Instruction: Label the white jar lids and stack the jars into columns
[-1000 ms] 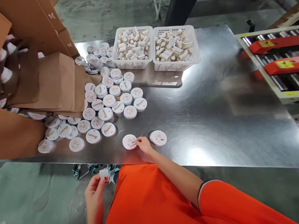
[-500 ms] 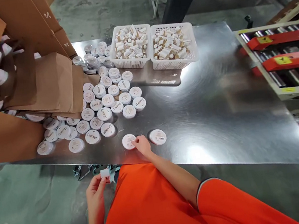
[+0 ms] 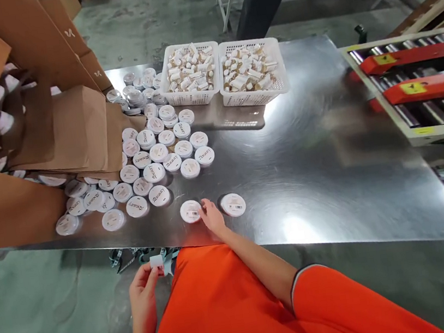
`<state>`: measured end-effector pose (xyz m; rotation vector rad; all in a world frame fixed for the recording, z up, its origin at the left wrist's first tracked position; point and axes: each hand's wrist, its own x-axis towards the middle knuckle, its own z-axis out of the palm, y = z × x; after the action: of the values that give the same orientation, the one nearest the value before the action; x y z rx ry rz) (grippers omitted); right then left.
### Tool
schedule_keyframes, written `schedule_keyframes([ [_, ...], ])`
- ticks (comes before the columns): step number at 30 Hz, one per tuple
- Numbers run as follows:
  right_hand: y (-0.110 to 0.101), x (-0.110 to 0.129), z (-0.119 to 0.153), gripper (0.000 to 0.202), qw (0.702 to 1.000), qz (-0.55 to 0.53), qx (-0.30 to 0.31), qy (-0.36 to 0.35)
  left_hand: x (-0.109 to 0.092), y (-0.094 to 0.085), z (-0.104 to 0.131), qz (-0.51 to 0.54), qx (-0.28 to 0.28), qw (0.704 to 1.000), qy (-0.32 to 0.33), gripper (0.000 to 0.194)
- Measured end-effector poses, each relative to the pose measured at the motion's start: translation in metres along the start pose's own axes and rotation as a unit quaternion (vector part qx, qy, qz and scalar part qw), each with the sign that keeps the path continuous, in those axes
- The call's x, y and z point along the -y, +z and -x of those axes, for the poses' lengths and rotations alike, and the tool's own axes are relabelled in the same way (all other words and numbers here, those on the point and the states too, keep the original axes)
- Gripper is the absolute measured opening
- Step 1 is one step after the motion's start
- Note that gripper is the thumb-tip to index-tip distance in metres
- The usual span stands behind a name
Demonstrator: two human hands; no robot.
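Down at the table's front edge, my left hand point(image 3: 143, 288) pinches a small pale-blue and red piece, which looks like a roll of labels point(image 3: 157, 263). My right hand point(image 3: 213, 218) is at the right rim of a round white jar point(image 3: 189, 213), thumb and fingers a little apart and not closed round it. A barcode shows on the jar's upper face. Just right of that hand lies a second white jar point(image 3: 233, 205), also with a barcode. Many similar flat jars point(image 3: 154, 172), some marked "beauty", crowd the table to the left.
Two white baskets point(image 3: 255, 95) of small white-capped bottles stand at the back of the metal table point(image 3: 310, 176). An open cardboard box point(image 3: 12, 201) with brown dividers and more jars fills the left. A roller conveyor point(image 3: 419, 132) with red bars is at the right.
My right fingers have lifted from the jar's face to its right edge, uncovering the barcode. My left hand keeps its hold and has hardly moved. The view has shifted slightly.
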<state>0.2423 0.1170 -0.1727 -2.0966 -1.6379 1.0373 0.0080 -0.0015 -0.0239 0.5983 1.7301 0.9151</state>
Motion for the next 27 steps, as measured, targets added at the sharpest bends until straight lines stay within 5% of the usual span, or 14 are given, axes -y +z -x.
schedule_keyframes([
  [4,0.006,0.011,0.001,0.097,0.983,0.142,0.06,-0.096,-0.003,0.002,0.001,0.013,-0.024,1.0,-0.012,0.045],
  [8,0.006,0.017,-0.006,0.099,0.976,0.167,0.076,-0.122,-0.002,0.003,0.002,0.021,-0.029,0.999,-0.017,0.045],
  [12,-0.019,0.011,-0.006,0.094,0.976,0.141,0.043,-0.162,0.004,-0.002,0.002,0.008,-0.037,0.999,-0.024,0.044],
  [19,-0.101,-0.062,0.01,0.083,0.97,0.158,-0.062,-0.171,0.013,-0.012,-0.005,0.007,-0.028,0.999,-0.022,0.044],
  [23,-0.106,-0.102,0.009,0.083,0.972,0.201,-0.004,-0.119,0.002,-0.001,-0.007,-0.005,-0.011,1.0,-0.019,0.045],
  [27,-0.094,-0.113,0.001,0.083,0.974,0.2,-0.017,-0.102,-0.014,0.013,-0.004,-0.022,-0.005,1.0,0.019,0.041],
])
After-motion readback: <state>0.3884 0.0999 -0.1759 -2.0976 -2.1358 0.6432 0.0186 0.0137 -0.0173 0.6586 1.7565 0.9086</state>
